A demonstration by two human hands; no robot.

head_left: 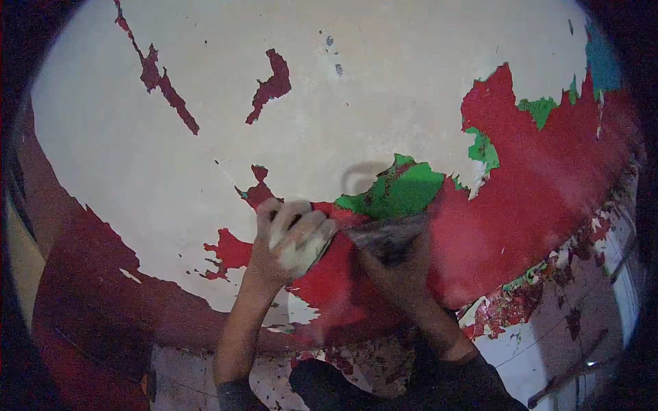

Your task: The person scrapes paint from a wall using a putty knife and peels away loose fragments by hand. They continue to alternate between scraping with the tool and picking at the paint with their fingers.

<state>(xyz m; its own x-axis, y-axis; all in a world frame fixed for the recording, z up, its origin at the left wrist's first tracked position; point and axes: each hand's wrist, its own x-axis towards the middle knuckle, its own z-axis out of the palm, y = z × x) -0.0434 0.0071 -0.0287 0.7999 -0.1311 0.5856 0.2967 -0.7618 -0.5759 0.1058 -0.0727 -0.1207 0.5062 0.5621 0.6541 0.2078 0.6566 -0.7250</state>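
Note:
My left hand [295, 238], dusted with pale powder, rests on the curved, painted surface [384, 89]. Its fingers are curled and closed, and whatever they may hold is hidden. Just to its right, my right hand [397, 264] is smeared by motion. A dark, blurred shape [391, 236] lies at its fingers; I cannot make out what it is or whether the hand grips it. Close above both hands, a green patch [404, 188] shows through the cream layer. Bright red paint [336, 284] lies between and below the hands.
Cream coating with ragged edges covers the upper surface, with dark red gaps [271, 85] in it. A wide red area [521, 198] spreads to the right, with a blue patch [603, 58] at far right. Paint flakes [504, 315] cling along the lower rim, above a light tiled floor [548, 356].

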